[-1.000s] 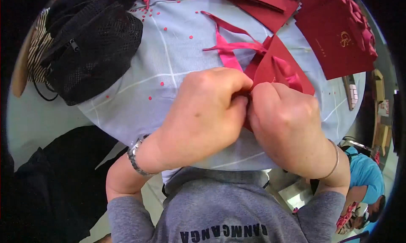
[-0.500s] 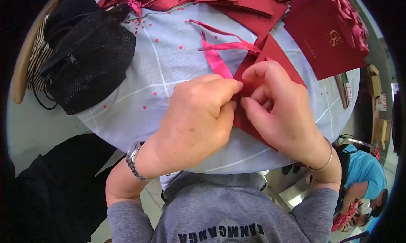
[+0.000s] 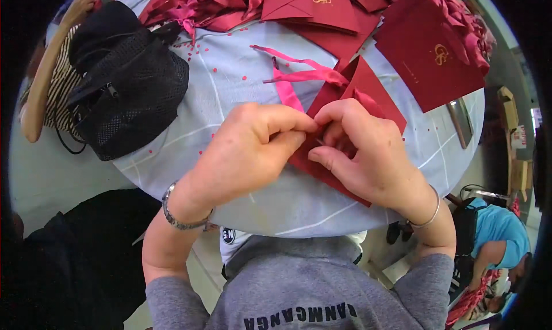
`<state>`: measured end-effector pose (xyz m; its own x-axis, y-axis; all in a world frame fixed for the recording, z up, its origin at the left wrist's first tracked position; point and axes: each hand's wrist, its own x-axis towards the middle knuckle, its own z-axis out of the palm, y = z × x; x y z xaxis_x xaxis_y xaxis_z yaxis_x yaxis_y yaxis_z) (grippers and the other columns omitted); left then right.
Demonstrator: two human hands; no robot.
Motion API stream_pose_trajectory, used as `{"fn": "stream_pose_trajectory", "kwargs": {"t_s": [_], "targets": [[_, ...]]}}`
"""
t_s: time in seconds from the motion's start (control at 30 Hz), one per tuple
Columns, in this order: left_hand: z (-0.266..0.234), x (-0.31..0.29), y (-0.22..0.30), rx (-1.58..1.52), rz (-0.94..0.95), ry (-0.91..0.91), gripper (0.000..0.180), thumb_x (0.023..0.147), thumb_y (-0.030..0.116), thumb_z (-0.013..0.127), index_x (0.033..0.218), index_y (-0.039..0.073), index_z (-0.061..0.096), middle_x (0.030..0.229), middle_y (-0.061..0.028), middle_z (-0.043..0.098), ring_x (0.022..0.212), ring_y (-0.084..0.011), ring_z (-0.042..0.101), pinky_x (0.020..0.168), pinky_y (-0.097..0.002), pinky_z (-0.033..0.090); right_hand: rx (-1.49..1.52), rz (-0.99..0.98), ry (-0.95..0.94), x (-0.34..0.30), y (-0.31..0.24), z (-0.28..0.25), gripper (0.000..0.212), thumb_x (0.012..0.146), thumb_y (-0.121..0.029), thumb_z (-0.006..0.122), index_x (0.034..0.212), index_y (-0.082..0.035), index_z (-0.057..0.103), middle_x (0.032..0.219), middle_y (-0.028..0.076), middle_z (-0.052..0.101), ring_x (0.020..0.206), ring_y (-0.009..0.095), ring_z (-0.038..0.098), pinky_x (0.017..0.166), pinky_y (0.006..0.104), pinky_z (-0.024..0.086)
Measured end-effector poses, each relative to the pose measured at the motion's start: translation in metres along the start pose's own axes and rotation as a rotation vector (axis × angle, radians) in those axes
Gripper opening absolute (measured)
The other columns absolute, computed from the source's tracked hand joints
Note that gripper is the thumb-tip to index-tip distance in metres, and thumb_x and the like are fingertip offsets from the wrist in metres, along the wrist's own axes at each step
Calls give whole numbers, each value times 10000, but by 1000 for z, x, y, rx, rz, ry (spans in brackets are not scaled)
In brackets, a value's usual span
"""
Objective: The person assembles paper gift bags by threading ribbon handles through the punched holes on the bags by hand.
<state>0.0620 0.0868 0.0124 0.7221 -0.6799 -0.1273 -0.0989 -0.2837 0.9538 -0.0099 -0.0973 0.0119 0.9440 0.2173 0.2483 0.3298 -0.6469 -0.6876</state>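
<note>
Hands (image 3: 244, 149), two, meet at one red bag (image 3: 382, 94).

Item one: a red paper bag (image 3: 382, 103), plain on the visible panel, which lay aslant on the counter (image 3: 259, 209) before you, one corner pointing away from you; a darker red surface showed along its left, and its middle was partly hidden. Item two: a bright pink ribbon (image 3: 313, 74), satiny, whose loose strands spread leftward from the bag's far end, their narrow tips darker.
</note>
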Motion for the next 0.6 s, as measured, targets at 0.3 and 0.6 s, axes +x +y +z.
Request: {"fn": "stream_pose_trajectory", "kwargs": {"t_s": [0.3, 0.6], "targets": [[-2, 10, 5, 289, 137, -158, 134, 788, 17, 587, 900, -11, 657, 718, -211, 621, 635, -348, 621, 575, -382, 483, -35, -69, 57, -6, 1, 5, 381, 738, -34, 745, 1058, -36, 539, 733, 91, 635, 645, 214, 648, 569, 302, 499], [-6, 10, -15, 397, 350, -18, 110, 753, -40, 557, 853, -30, 603, 765, -160, 573, 747, -306, 581, 672, -364, 460, -546, -417, 55, -32, -12, -31, 442, 694, -182, 676, 1101, -18, 622, 719, 11, 584, 612, 131, 576, 585, 335, 468]]}}
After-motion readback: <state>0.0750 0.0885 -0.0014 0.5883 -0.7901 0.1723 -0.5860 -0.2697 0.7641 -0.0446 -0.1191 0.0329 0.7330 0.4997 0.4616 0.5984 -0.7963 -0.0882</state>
